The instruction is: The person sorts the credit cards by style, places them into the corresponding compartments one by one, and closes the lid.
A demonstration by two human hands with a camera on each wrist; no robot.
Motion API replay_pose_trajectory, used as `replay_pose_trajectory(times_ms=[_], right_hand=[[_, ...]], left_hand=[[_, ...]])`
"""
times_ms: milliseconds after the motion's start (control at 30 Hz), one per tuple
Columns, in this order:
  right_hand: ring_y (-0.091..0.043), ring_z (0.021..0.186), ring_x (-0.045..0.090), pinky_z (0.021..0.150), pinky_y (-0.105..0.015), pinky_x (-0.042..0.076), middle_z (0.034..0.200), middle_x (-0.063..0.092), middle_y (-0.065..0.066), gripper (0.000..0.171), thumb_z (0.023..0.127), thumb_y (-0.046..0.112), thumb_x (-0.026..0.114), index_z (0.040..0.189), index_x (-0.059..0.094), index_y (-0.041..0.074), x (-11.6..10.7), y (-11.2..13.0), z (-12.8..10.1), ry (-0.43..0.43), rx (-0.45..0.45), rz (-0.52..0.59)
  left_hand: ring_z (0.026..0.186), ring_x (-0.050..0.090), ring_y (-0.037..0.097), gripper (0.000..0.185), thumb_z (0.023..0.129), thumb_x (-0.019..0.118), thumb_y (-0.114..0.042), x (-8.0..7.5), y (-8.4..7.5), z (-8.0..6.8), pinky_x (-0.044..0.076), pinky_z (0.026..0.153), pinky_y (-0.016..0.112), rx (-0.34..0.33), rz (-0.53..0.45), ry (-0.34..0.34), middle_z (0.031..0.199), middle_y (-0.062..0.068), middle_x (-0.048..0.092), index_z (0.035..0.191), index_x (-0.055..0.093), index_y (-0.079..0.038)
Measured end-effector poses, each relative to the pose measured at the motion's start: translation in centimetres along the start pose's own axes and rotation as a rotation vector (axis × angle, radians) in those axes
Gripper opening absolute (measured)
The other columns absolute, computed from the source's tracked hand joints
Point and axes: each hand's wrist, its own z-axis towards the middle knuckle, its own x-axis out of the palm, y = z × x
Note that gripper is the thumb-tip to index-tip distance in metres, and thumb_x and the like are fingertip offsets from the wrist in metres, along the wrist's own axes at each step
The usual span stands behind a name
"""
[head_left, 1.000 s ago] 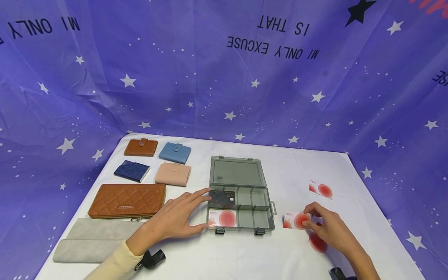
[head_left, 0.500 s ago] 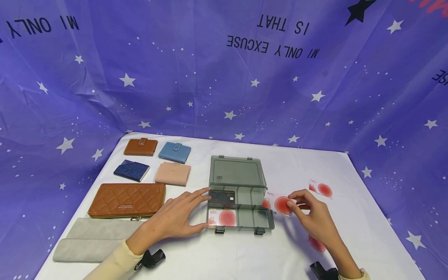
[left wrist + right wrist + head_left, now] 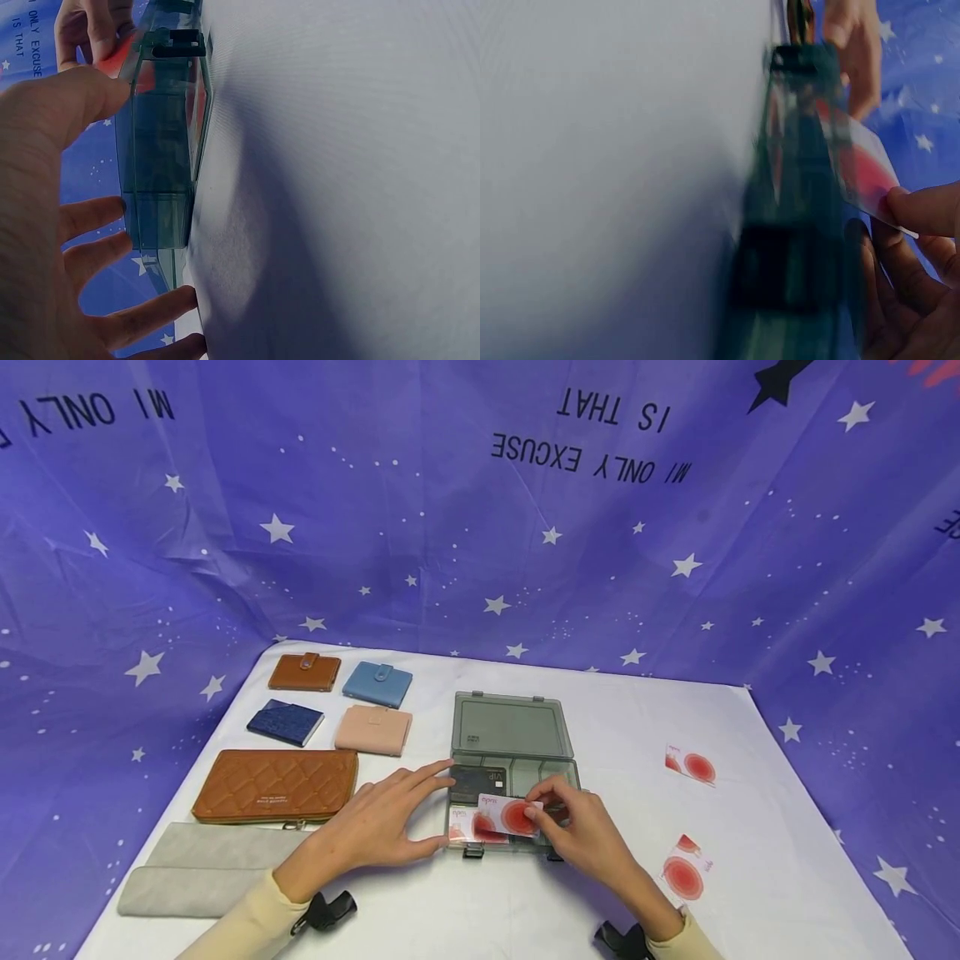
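Right hand pinching one red-spot card over open grey box, left hand relaxed against its side, two cards inside, two cards on table, five wallets

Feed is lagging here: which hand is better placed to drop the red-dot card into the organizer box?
Probably the right hand: it pinches the red-dot card above the organizer box. The left hand lies flat, fingers touching the box's left side.
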Motion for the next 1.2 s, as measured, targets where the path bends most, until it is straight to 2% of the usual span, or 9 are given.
replay_pose_trajectory(times_ms=[233, 467, 533, 633, 733, 900, 1000, 1067, 1200], right_hand=[[0.000, 0.072, 0.071, 0.067, -0.024, 0.059, 0.090, 0.078, 0.012, 0.018, 0.098, 0.015, 0.081, 0.108, 0.070, 0.023, 2.2, 0.5, 0.3, 0.038, 0.015, -0.054], [0.005, 0.069, 0.057, 0.062, -0.022, 0.048, 0.093, 0.073, 0.017, 0.013, 0.098, 0.024, 0.082, 0.109, 0.079, 0.027, 2.7, 0.8, 0.4, 0.050, -0.046, -0.294], [0.003, 0.072, 0.058, 0.063, -0.023, 0.048, 0.098, 0.074, 0.015, 0.014, 0.098, 0.027, 0.081, 0.113, 0.082, 0.029, 2.8, 0.8, 0.4, 0.057, -0.059, -0.349], [-0.004, 0.081, 0.068, 0.068, -0.029, 0.054, 0.105, 0.077, 0.012, 0.019, 0.102, 0.031, 0.076, 0.120, 0.083, 0.028, 2.7, 0.9, 0.1, 0.077, -0.054, -0.388], [-0.011, 0.099, 0.075, 0.081, -0.038, 0.060, 0.115, 0.079, 0.009, 0.025, 0.107, 0.036, 0.069, 0.127, 0.081, 0.029, 2.4, 1.0, 0.0, 0.114, -0.038, -0.397], [-0.013, 0.116, 0.073, 0.095, -0.044, 0.059, 0.123, 0.078, 0.013, 0.028, 0.108, 0.038, 0.067, 0.131, 0.079, 0.029, 1.1, 0.9, -0.2, 0.156, -0.027, -0.343], [-0.009, 0.114, 0.072, 0.093, -0.042, 0.059, 0.120, 0.077, 0.016, 0.020, 0.106, 0.030, 0.071, 0.124, 0.080, 0.027, -0.5, 0.5, -0.4, 0.118, -0.035, -0.322], [-0.006, 0.106, 0.072, 0.088, -0.040, 0.059, 0.116, 0.077, 0.015, 0.016, 0.104, 0.022, 0.074, 0.119, 0.079, 0.025, -2.0, -0.1, -0.7, 0.067, -0.044, -0.315], [-0.006, 0.096, 0.071, 0.081, -0.040, 0.060, 0.108, 0.078, 0.009, 0.019, 0.098, 0.008, 0.078, 0.113, 0.076, 0.019, -5.7, -2.2, -1.6, -0.018, -0.070, -0.307]], left_hand=[[0.126, 0.064, 0.018, 0.074, 0.092, 0.075, -0.062, 0.0, 0.0, 0.2, 0.055, 0.069, 0.043, -0.006, 0.001, 0.008, 0.171, -0.009, 0.040, 0.153, 0.059, -0.025], [0.127, 0.063, 0.019, 0.076, 0.091, 0.077, -0.061, 0.0, 0.0, 0.4, 0.055, 0.070, 0.045, -0.013, -0.008, 0.022, 0.172, -0.010, 0.039, 0.155, 0.058, -0.026], [0.127, 0.063, 0.019, 0.077, 0.090, 0.077, -0.061, 0.0, 0.0, 0.3, 0.055, 0.070, 0.045, -0.015, -0.009, 0.024, 0.172, -0.010, 0.039, 0.156, 0.058, -0.026], [0.128, 0.063, 0.020, 0.077, 0.090, 0.077, -0.062, 0.0, 0.0, 0.3, 0.055, 0.070, 0.045, -0.013, -0.007, 0.023, 0.172, -0.010, 0.039, 0.156, 0.057, -0.027], [0.127, 0.064, 0.020, 0.077, 0.090, 0.077, -0.062, 0.0, 0.1, 0.3, 0.055, 0.069, 0.045, -0.015, -0.005, 0.020, 0.172, -0.011, 0.039, 0.155, 0.058, -0.027], [0.126, 0.064, 0.020, 0.076, 0.090, 0.077, -0.061, 0.1, 0.2, 0.2, 0.055, 0.067, 0.044, -0.012, 0.008, 0.005, 0.171, -0.010, 0.041, 0.155, 0.058, -0.026], [0.126, 0.064, 0.018, 0.076, 0.091, 0.077, -0.061, 0.1, 0.3, 0.2, 0.055, 0.067, 0.041, -0.001, 0.013, 0.002, 0.171, -0.009, 0.041, 0.155, 0.058, -0.025], [0.126, 0.064, 0.017, 0.075, 0.091, 0.077, -0.061, 0.0, 0.3, 0.2, 0.055, 0.068, 0.039, 0.006, 0.010, 0.002, 0.171, -0.009, 0.041, 0.155, 0.058, -0.025], [0.126, 0.065, 0.018, 0.075, 0.092, 0.077, -0.060, 0.0, 0.3, 0.2, 0.055, 0.067, 0.038, 0.018, 0.007, -0.003, 0.171, -0.007, 0.042, 0.154, 0.058, -0.023]])
